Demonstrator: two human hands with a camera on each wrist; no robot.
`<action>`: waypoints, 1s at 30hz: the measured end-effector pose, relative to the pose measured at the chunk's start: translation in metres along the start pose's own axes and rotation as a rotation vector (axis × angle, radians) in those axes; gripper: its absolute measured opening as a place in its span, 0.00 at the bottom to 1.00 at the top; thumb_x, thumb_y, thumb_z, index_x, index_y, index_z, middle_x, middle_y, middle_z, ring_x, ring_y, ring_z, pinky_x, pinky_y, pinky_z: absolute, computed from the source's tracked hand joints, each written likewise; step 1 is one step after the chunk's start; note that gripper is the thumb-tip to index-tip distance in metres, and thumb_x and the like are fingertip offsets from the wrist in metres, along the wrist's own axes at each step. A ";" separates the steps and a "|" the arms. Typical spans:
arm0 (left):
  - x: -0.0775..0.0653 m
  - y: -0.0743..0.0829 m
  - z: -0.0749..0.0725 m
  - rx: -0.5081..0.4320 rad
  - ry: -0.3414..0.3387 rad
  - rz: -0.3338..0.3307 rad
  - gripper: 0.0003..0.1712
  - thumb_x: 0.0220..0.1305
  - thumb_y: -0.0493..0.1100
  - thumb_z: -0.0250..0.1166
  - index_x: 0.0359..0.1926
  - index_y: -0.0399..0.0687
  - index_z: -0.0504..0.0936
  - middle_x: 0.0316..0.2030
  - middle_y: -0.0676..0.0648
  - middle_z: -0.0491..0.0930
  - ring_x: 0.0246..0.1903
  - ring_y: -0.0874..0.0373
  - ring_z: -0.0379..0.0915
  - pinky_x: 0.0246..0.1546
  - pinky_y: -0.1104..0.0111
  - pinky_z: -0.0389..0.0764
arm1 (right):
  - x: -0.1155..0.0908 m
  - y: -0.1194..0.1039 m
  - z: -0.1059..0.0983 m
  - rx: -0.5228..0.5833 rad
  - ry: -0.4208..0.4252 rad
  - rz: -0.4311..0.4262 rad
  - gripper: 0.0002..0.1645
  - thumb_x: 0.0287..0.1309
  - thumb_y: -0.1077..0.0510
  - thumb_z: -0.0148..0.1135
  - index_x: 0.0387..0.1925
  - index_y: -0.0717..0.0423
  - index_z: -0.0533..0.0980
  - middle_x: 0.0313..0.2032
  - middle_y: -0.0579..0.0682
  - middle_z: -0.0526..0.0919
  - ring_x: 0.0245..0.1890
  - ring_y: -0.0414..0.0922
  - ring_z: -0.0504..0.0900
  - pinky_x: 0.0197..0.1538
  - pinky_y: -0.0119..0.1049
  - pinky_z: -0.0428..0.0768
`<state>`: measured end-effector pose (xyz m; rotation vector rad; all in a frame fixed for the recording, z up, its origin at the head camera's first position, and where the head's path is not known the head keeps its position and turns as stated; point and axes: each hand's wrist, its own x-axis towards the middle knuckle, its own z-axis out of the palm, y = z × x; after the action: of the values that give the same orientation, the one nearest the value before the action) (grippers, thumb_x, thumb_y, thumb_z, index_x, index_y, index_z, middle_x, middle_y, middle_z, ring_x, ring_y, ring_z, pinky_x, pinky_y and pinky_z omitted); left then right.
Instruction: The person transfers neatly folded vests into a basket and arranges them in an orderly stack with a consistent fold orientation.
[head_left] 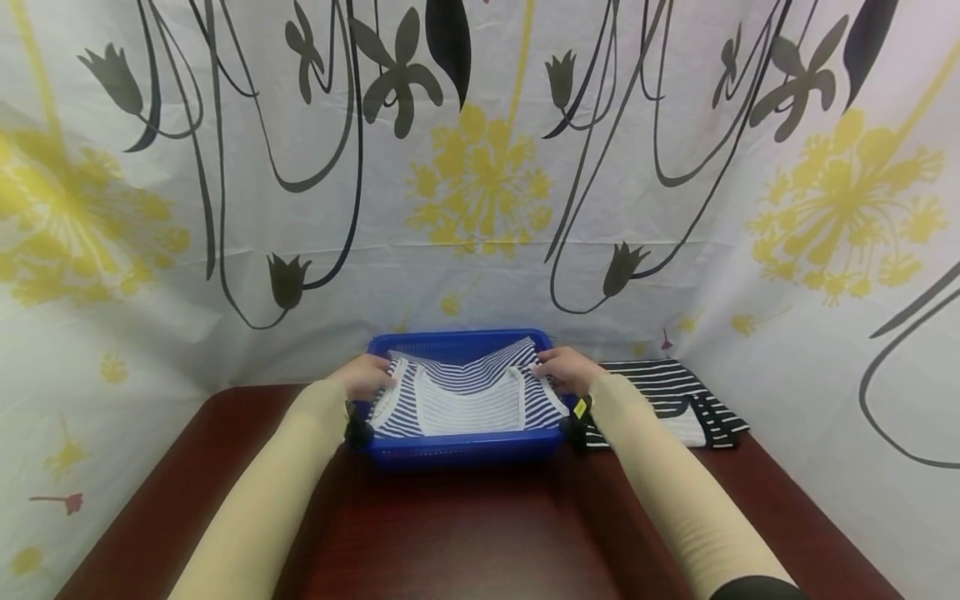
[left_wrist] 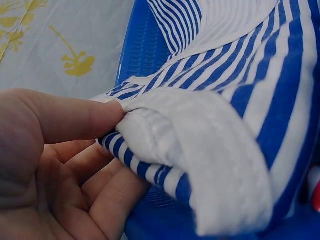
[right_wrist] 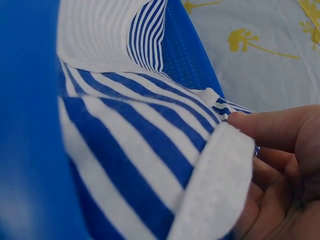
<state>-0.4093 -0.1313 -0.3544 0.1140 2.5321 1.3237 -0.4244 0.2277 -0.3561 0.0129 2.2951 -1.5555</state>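
A blue-and-white striped garment [head_left: 468, 400] with white trim and a white panel lies spread over a blue plastic basket [head_left: 465, 450], partly inside it. My left hand [head_left: 363, 377] pinches the garment's left edge beside a white-banded opening, thumb on top and fingers beneath, as the left wrist view shows. On the opposite side my right hand [head_left: 570, 369] pinches the right edge next to another white band [right_wrist: 215, 185]. In the right wrist view, the basket wall [right_wrist: 30, 125] covers the left part of the garment.
The basket stands on a dark red-brown table [head_left: 457, 525], near its back edge. Right of it lies a folded black-and-white striped garment [head_left: 667, 392], partly behind the right forearm. A white curtain [head_left: 480, 283] with printed flowers surrounds the back and sides.
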 end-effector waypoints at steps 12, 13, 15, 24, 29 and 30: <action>-0.002 0.000 0.000 0.009 0.017 0.001 0.31 0.69 0.32 0.56 0.68 0.22 0.57 0.65 0.27 0.62 0.60 0.40 0.66 0.58 0.51 0.71 | -0.002 -0.002 0.001 -0.004 0.001 0.011 0.38 0.66 0.64 0.55 0.72 0.66 0.52 0.68 0.65 0.61 0.62 0.59 0.69 0.57 0.49 0.75; -0.003 0.000 0.000 0.011 0.016 0.000 0.31 0.69 0.32 0.55 0.68 0.22 0.57 0.65 0.27 0.61 0.61 0.39 0.66 0.58 0.51 0.71 | -0.002 -0.002 0.001 0.000 0.004 0.014 0.38 0.66 0.64 0.55 0.72 0.66 0.53 0.68 0.65 0.61 0.63 0.59 0.69 0.57 0.49 0.75; -0.003 0.000 0.000 0.015 0.019 -0.004 0.31 0.69 0.32 0.55 0.68 0.22 0.56 0.66 0.27 0.60 0.61 0.39 0.65 0.59 0.51 0.71 | -0.002 -0.001 0.001 0.002 0.005 0.015 0.38 0.66 0.64 0.56 0.72 0.66 0.53 0.68 0.65 0.61 0.63 0.59 0.69 0.57 0.49 0.75; -0.002 -0.001 0.000 0.053 0.018 0.002 0.32 0.67 0.32 0.56 0.68 0.23 0.58 0.66 0.28 0.61 0.59 0.42 0.67 0.57 0.53 0.72 | -0.001 0.000 0.000 0.004 -0.002 0.015 0.36 0.65 0.64 0.56 0.71 0.67 0.56 0.67 0.65 0.62 0.63 0.60 0.68 0.58 0.51 0.74; 0.000 -0.001 -0.001 0.087 0.021 0.018 0.31 0.65 0.31 0.57 0.67 0.24 0.60 0.62 0.30 0.66 0.51 0.46 0.69 0.48 0.62 0.75 | 0.001 0.001 -0.001 -0.010 -0.002 0.011 0.36 0.65 0.64 0.57 0.71 0.68 0.56 0.68 0.66 0.60 0.64 0.62 0.66 0.59 0.52 0.73; 0.000 -0.001 -0.001 0.086 0.020 0.022 0.31 0.65 0.31 0.57 0.67 0.24 0.60 0.61 0.30 0.67 0.50 0.46 0.69 0.45 0.64 0.75 | 0.001 0.001 -0.001 -0.010 0.000 0.011 0.36 0.65 0.64 0.57 0.71 0.68 0.56 0.68 0.66 0.61 0.64 0.62 0.66 0.59 0.51 0.73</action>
<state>-0.4094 -0.1327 -0.3542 0.1472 2.6127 1.2297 -0.4253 0.2286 -0.3572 0.0223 2.2985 -1.5392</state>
